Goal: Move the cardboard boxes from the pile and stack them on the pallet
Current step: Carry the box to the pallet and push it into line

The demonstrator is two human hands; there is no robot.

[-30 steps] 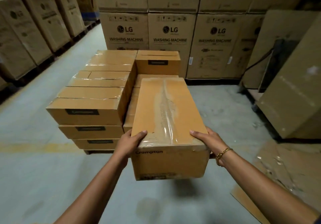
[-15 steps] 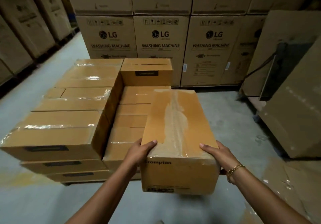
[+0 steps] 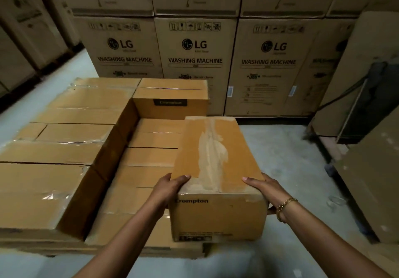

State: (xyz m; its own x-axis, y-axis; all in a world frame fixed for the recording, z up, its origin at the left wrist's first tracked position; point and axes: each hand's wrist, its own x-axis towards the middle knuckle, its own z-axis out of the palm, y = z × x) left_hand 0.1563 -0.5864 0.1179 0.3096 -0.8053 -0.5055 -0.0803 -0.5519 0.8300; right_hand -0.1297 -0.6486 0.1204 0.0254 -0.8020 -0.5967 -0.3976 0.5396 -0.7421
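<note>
I hold a long taped Crompton cardboard box (image 3: 216, 170) in front of me, lengthwise. My left hand (image 3: 166, 189) grips its near left corner, thumb on top. My right hand (image 3: 266, 188), with a gold bracelet at the wrist, grips the near right corner. The box hangs over the right, lower part of the stack of like boxes (image 3: 64, 154). The stack's left column stands one layer higher than the low right column (image 3: 151, 154). A single box (image 3: 170, 100) sits at the back of the right column. The pallet under the stack is hidden.
A wall of large LG washing machine cartons (image 3: 195, 59) stands right behind the stack. More big cartons (image 3: 28, 29) line the left side. Leaning cardboard sheets (image 3: 371, 170) and a dark panel (image 3: 367, 105) crowd the right. Grey concrete floor (image 3: 291, 154) shows to the right of the stack.
I have walked up to the stack with the box in both hands; the stack now fills the lower left and the box hangs over its right column. The grip is unchanged.
</note>
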